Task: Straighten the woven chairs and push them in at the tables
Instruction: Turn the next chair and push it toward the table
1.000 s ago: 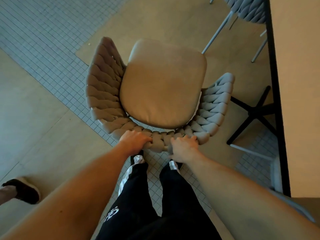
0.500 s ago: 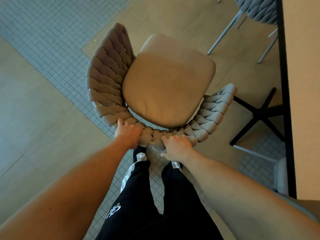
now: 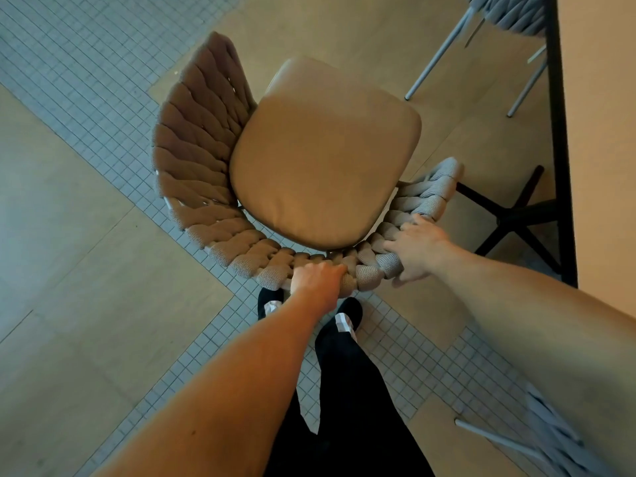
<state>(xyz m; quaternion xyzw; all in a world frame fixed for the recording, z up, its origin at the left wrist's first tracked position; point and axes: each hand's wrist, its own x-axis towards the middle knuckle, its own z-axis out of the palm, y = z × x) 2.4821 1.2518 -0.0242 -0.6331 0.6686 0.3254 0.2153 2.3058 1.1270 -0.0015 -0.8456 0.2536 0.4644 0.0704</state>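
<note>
A woven chair (image 3: 192,160) with a tan seat cushion (image 3: 320,156) stands in front of me, seen from above, its seat turned up and to the right towards the table (image 3: 602,132). My left hand (image 3: 315,277) grips the middle of the curved woven backrest. My right hand (image 3: 418,246) grips the backrest further right, near the right armrest, fingers curled over the weave. The chair's legs are hidden under the seat.
The table's black edge runs down the right side, with its black cross base (image 3: 516,215) on the floor beside the chair. A second woven chair (image 3: 509,12) stands at the top right and a third (image 3: 557,432) at the bottom right. My feet (image 3: 347,318) stand behind the chair.
The chair has turned clockwise towards the table. My right hand has slid along the backrest towards the right armrest. A shoe seen at the far left a second ago is out of view.
</note>
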